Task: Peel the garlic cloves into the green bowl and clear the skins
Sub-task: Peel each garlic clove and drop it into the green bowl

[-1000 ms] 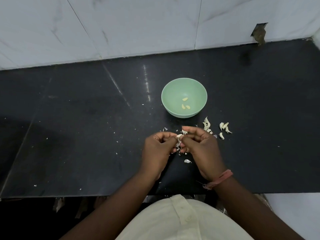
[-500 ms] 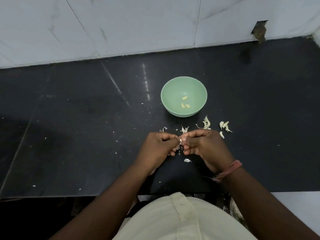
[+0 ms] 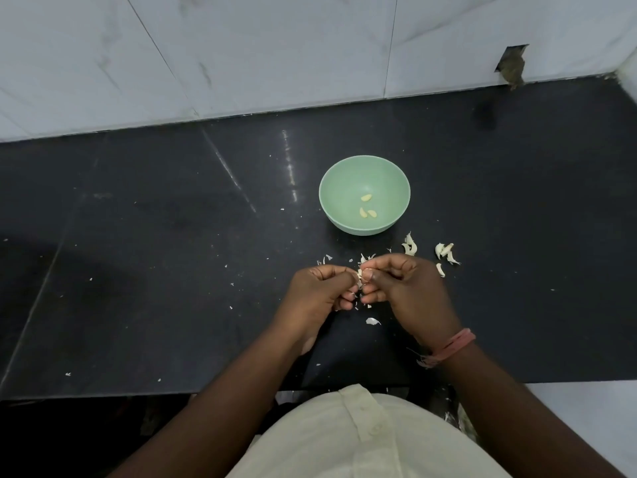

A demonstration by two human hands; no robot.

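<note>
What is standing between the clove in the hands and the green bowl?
Nothing visible blocks the way. The garlic clove is pinched between the left hand and right hand; only flat skin scraps lie on the black counter before the green bowl.

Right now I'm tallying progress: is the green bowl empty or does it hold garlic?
Not empty. The green bowl stands upright and holds three peeled cloves on its bottom.

A dark, glossy desk (image 3: 138,236) is seen. A green bowl (image 3: 344,174) is set on it just beyond the hands (image 3: 362,288). Garlic pieces (image 3: 444,251) are strewn just right of the hands, and small skins (image 3: 373,321) are scattered beneath and left of them.
</note>
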